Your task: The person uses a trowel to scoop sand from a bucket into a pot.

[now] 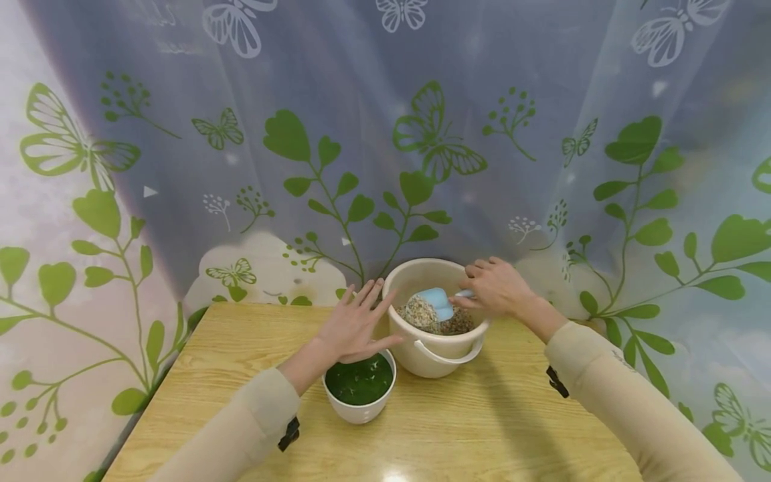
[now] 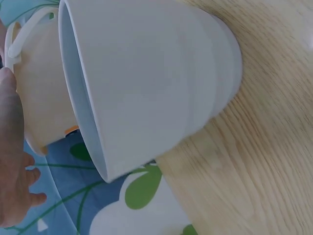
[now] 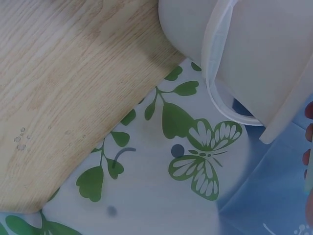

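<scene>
A cream bucket [image 1: 435, 348] with a carrying handle holds brown and pale granules. My right hand [image 1: 496, 288] grips the handle of a light blue scoop [image 1: 436, 302] inside the bucket's mouth, and the scoop bears pale granules. With fingers spread and straight, my left hand [image 1: 355, 328] reaches over a white pot [image 1: 359, 412] to the bucket's left rim. In the left wrist view the hand [image 2: 12, 156] is beside the bucket [image 2: 44, 88]. The pot has a dark green filling [image 1: 359, 380]. Only fingertips [image 3: 309, 132] of the right hand show in the right wrist view.
Pot and bucket stand side by side on a wooden table [image 1: 458, 428], the bucket near its back edge. A curtain [image 1: 355, 60] printed with butterflies and leaves hangs behind and around the table. The bucket's carrying handle [image 3: 210, 78] hangs down its front.
</scene>
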`<state>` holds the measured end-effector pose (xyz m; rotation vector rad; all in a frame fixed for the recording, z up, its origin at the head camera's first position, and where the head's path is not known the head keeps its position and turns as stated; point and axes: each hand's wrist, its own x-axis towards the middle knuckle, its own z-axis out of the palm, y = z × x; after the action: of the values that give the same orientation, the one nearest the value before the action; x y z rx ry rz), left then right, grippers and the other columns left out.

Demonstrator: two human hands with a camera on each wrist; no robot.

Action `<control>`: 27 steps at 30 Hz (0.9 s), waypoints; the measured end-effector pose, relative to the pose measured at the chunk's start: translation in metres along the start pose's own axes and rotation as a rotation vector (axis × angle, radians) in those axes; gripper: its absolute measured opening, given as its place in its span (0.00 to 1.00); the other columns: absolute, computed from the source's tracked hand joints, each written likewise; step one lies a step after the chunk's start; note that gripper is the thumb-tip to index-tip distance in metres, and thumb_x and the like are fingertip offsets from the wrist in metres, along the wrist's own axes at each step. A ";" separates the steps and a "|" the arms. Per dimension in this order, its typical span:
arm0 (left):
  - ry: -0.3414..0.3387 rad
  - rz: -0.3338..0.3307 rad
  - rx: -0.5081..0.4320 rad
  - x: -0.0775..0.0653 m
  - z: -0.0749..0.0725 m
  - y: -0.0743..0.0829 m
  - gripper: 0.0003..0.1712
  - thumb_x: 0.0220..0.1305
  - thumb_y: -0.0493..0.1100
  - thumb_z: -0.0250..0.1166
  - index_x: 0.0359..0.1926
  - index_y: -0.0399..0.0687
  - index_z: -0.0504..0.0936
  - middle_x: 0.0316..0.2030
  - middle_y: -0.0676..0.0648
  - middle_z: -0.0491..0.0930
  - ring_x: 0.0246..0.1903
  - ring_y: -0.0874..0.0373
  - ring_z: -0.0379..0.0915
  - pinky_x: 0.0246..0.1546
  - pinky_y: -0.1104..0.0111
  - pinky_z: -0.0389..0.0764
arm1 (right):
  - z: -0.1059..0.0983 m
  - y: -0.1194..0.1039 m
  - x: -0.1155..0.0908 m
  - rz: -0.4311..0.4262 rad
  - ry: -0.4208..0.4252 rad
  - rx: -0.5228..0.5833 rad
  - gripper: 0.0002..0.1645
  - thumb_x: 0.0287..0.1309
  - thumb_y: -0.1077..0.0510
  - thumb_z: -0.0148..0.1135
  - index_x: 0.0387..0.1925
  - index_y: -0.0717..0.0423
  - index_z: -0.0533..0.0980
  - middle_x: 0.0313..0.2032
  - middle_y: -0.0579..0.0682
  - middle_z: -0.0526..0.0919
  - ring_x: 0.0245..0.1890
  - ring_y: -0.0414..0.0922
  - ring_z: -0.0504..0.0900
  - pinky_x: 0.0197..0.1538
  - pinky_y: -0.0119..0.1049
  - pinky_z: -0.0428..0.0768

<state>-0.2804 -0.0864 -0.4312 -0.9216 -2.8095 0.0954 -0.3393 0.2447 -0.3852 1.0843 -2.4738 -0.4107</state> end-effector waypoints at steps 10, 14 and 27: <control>-0.012 -0.008 -0.033 -0.027 0.001 -0.015 0.58 0.71 0.81 0.46 0.86 0.49 0.50 0.84 0.37 0.50 0.84 0.41 0.49 0.85 0.42 0.53 | -0.009 0.000 -0.002 0.020 0.033 0.004 0.26 0.67 0.30 0.62 0.41 0.45 0.88 0.31 0.47 0.82 0.34 0.47 0.81 0.37 0.40 0.77; -0.001 0.008 -0.052 -0.039 0.003 -0.020 0.57 0.70 0.80 0.49 0.85 0.48 0.53 0.84 0.37 0.53 0.84 0.40 0.49 0.84 0.41 0.54 | -0.012 -0.001 -0.002 0.010 0.050 -0.009 0.26 0.67 0.29 0.62 0.40 0.43 0.88 0.31 0.47 0.83 0.34 0.47 0.81 0.37 0.40 0.77; 0.009 0.036 -0.059 -0.074 0.018 -0.030 0.63 0.63 0.83 0.55 0.83 0.45 0.59 0.82 0.36 0.58 0.82 0.39 0.56 0.81 0.39 0.60 | -0.024 -0.011 0.005 -0.005 0.066 0.021 0.28 0.66 0.29 0.62 0.43 0.45 0.89 0.34 0.46 0.85 0.36 0.46 0.82 0.39 0.39 0.78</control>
<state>-0.2428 -0.1544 -0.4566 -0.9832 -2.8019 0.0126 -0.3236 0.2315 -0.3674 1.0955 -2.4230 -0.3453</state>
